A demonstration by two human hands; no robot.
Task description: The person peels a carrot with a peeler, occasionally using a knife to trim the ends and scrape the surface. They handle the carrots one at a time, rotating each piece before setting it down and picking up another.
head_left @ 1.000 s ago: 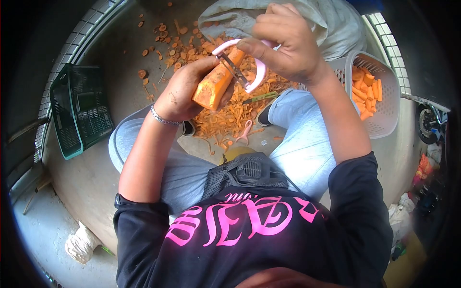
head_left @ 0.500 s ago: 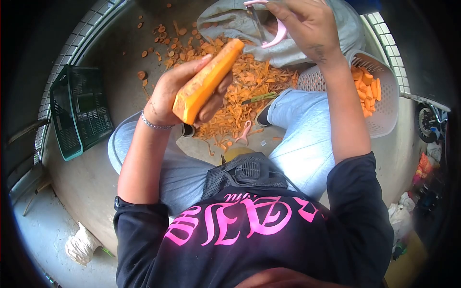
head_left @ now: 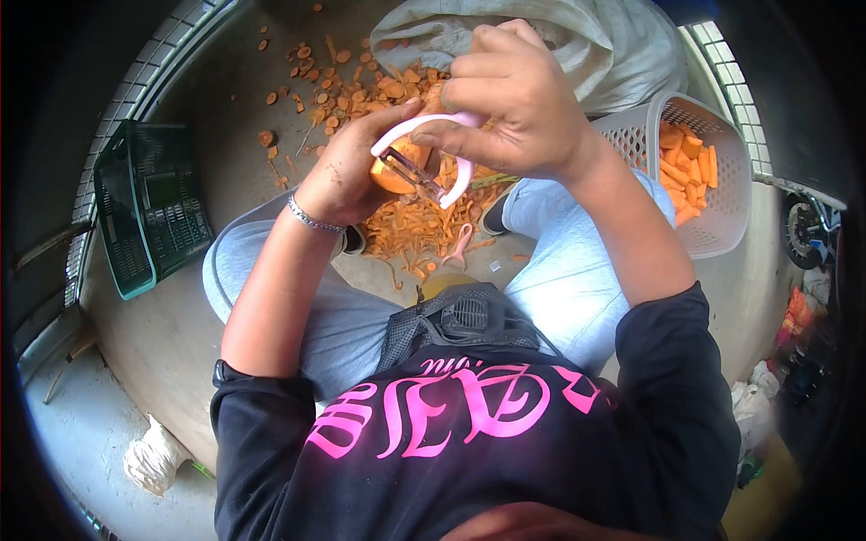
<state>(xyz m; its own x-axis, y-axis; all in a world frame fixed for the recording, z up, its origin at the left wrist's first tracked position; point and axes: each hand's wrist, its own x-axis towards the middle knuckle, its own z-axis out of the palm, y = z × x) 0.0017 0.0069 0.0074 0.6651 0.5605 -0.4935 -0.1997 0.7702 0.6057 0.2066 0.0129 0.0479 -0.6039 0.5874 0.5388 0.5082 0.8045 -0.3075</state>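
Observation:
My left hand (head_left: 347, 167) is closed around a large peeled carrot (head_left: 388, 175), which is tilted with its thick end toward me. Much of the carrot is hidden behind my fingers and the peeler. In my right hand (head_left: 519, 104) is a pink Y-shaped peeler (head_left: 458, 183), gripped by its handle. Its metal blade lies over the near end of the carrot; whether it touches is hard to tell. Beneath both hands, orange peelings (head_left: 410, 230) are heaped on the floor.
A perforated white basket (head_left: 726, 216) of carrot pieces (head_left: 690, 171) stands beside my right knee. At left is a dark green crate (head_left: 149, 216). A pale sack (head_left: 622, 54) lies beyond my hands. A second pink peeler (head_left: 461, 245) and a green-handled tool (head_left: 494, 179) rest among the peelings.
My right hand has brought the peeler down and left onto the near end of the carrot. My left hand has turned the carrot so its thick end faces me.

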